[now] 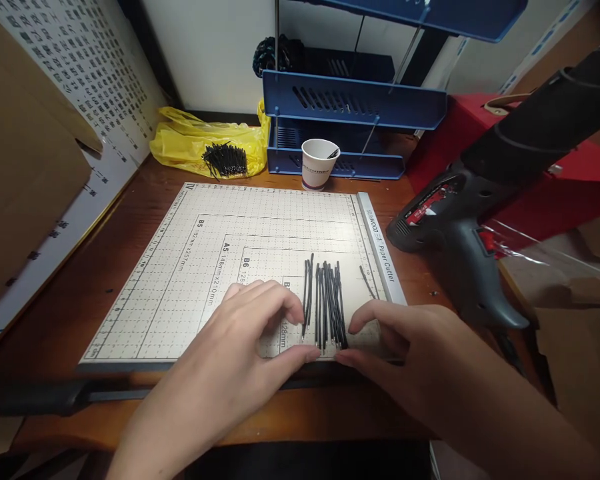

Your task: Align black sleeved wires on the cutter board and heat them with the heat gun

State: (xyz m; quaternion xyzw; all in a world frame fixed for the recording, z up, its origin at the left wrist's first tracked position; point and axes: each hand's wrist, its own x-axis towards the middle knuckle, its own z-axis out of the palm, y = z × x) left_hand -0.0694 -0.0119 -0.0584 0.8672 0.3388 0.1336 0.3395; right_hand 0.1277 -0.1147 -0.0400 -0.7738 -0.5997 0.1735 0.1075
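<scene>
Several short black wires (332, 300) lie side by side on the gridded bed of a paper cutter (160, 293), close to its front edge, with their tips toward me. My left hand (255, 327) is at the left side of the row, thumb and index finger apart. From the right, my right hand (405, 340) curves toward the same row, its thumb and index also parted. Fingertips of both hands are at the near ends of the wires; whether they touch them I cannot tell. One separate wire (367, 283) lies slanted above my right hand.
A heat gun (460, 227) stands at the right. Behind the cutter are a paper cup (318, 167), a blue rack (355, 100) and a yellow bag (180, 143) with a black wire bundle (225, 160). The cutter's handle (35, 398) lies along the front left.
</scene>
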